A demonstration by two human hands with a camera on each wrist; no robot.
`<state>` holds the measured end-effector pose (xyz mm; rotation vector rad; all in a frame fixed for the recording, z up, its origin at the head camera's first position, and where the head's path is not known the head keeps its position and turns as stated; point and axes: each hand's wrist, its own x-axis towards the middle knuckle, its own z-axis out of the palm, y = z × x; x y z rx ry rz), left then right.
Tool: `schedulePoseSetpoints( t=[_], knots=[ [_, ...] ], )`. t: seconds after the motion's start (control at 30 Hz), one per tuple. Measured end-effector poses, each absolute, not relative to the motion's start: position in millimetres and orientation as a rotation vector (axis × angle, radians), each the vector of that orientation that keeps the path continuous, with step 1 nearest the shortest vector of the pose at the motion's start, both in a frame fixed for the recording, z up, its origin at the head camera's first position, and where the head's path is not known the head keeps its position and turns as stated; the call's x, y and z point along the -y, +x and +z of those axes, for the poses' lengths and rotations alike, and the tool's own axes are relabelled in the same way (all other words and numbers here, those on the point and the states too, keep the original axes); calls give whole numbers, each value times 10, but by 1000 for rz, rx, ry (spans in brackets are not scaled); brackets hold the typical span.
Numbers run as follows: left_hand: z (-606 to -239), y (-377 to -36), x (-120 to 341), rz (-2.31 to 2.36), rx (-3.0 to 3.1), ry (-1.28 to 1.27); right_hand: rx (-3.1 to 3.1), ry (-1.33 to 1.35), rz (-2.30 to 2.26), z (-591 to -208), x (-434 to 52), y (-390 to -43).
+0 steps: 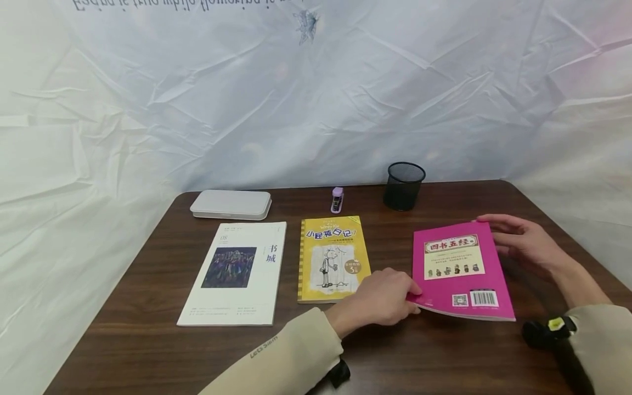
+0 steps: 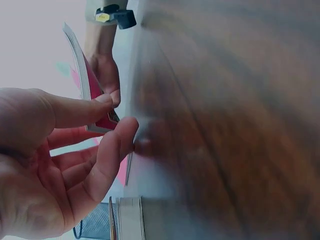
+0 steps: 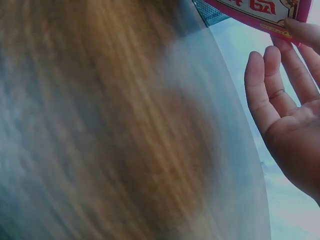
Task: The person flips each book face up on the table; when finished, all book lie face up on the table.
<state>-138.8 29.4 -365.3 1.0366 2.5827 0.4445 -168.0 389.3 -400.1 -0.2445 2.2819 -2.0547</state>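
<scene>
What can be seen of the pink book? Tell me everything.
The pink book is a thin paperback with a glossy magenta cover, a cream panel bearing red Chinese characters and small figures, plus a barcode and QR code. It sits at the table's right side. The left hand pinches its near corner; the right hand touches its far edge.

Pink book (image 1: 461,271), yellow cartoon-cover book (image 1: 332,258), white book (image 1: 234,271), black mesh cup (image 1: 404,185), dark brown table (image 1: 148,307).

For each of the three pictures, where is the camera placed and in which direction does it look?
Head: worn on the head, looks forward and down at the table; both sleeved arms show, left hand and right hand on the pink book.
Left wrist: at the wrist, looks past the palm along the table; fingers pinch the book corner.
Right wrist: looks past the fingers at the book's edge.
Shared: pink book, all views.
</scene>
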Motion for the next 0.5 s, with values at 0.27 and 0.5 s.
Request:
schedulePoseSetpoints(
  t=[0.27,0.5],
  knots=[
    [-3637,-1417,-232,497,-2547,1037,-2421,-148,-1932,-3981,-3919,-1647],
    [-3597,-1416,-182,606,-2472,1005,-2405,-151,-2035,-3915,-3934,-1622]
  ],
)
